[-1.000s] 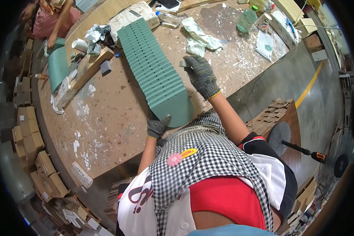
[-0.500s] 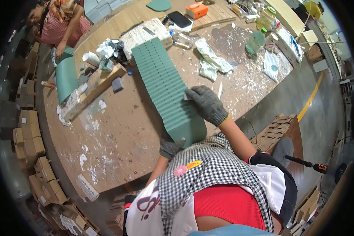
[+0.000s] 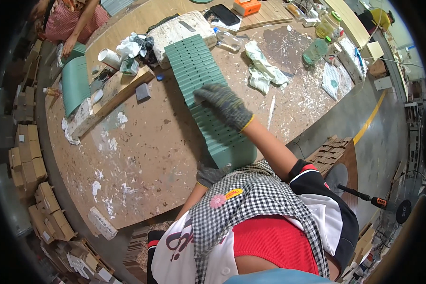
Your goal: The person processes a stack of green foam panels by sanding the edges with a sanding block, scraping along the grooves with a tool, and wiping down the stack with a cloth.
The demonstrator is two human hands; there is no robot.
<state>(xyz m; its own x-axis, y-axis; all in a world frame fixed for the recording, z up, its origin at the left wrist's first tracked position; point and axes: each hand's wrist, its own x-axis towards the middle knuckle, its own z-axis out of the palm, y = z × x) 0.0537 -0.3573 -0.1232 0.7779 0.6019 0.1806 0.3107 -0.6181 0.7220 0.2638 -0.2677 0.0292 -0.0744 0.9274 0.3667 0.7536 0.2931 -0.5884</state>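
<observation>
Grip: right hand point(image 3: 222, 105), gloved, laid across the panel point(image 3: 192, 54) with fingers bent toward its left edge, anything beneath them hidden; left hand point(image 3: 210, 176), gloved, at the panel's near left corner, thumb toward the green face, other fingers out of sight; whether either is closed cannot be told. Table point(image 3: 142, 180), brown, paint-flecked, under all. Panel, green, ridged and holed, at table centre, far end against the white block, near end against the apron point(image 3: 251, 189). Curved sheet point(image 3: 75, 83), green, far left. White block point(image 3: 175, 38), far centre. Rag point(image 3: 262, 71), pale, right of the panel. Grey block point(image 3: 143, 92), small, left of the panel. Cap point(image 3: 160, 77), blue, just beyond it. Step in hand, as judged: right hand working over the ridges, left steadying. Moving along them calls for a firm near end and light, even contact.
</observation>
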